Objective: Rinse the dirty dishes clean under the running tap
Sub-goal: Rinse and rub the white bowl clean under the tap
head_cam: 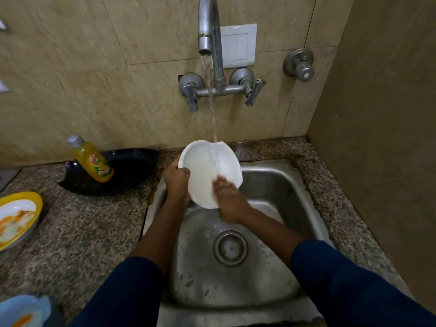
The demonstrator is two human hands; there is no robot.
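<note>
Speckled stone bench [94, 220] frames a steel sink [271, 185]. Above the sink's far half a person tilts a white dish [205, 166] under the stream [211, 90] from the wall tap [207, 24]. Water strikes the dish's far rim and runs down its inner face. The left grip [177, 182] curls round the left rim. The right grip [230, 201] lies with its fingers flat on the inside, near the lower edge.

Rinsing this dish well probably means holding the tilt so the runoff falls into the sink, not onto the bench. The rim should turn through the left grip until the stream has reached every part. The flat fingers can sweep the whole face, and the back then needs its turn under the water. The wet surface is likely slick, so the rim hold should be firm.

- **Fixtures:** one bench and one sink with one drain [230, 247].
- **Taps:** one tap with two lever handles, and one separate valve [299, 64] on the wall to the right.
- **Tray and bottle:** one black tray [132, 168] far left, with one yellow bottle [94, 161] standing in it.
- **Dishes:** three in all.
  - The white one is in hand.
  - Two smeared orange wait on the bench at left: a yellow-rimmed plate [18, 215] and a pale blue dish [23, 308] at the near corner.
- **Grips:** two.
</note>
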